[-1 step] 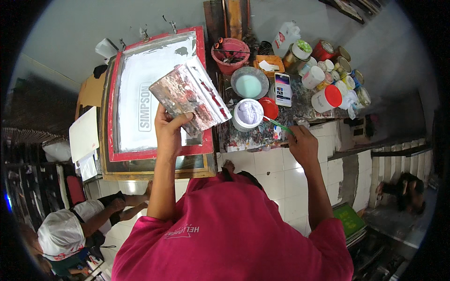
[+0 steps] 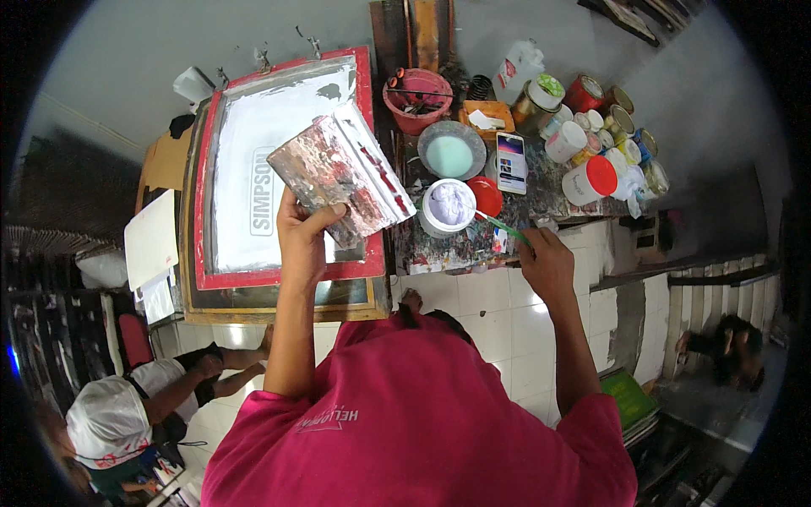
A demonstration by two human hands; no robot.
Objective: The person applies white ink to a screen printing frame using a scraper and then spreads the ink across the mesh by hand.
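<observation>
My left hand (image 2: 304, 232) is closed on the lower edge of a paint-crusted squeegee (image 2: 325, 182), raised and tilted with smears of white and red along its blade side. Under it lies a screen-printing frame (image 2: 283, 281), red-edged, with white mesh and a lettered stencil. My right hand (image 2: 545, 260) grips the green handle of a thin spatula (image 2: 509, 229). The spatula's pale end reaches the rim of a white tub (image 2: 443, 230) holding pale lavender ink (image 2: 452, 205). Beside the tub, a red lid (image 2: 487, 198) lies on the stained bench.
Behind the tub stand a grey bowl (image 2: 425, 144) of pale green liquid, a pink bucket (image 2: 409, 118) and an orange tray (image 2: 497, 116). A phone (image 2: 511, 165) lies close by; several ink jars and a red-lidded tub (image 2: 583, 188) fill the right side. Another person (image 2: 118, 418) is at lower left.
</observation>
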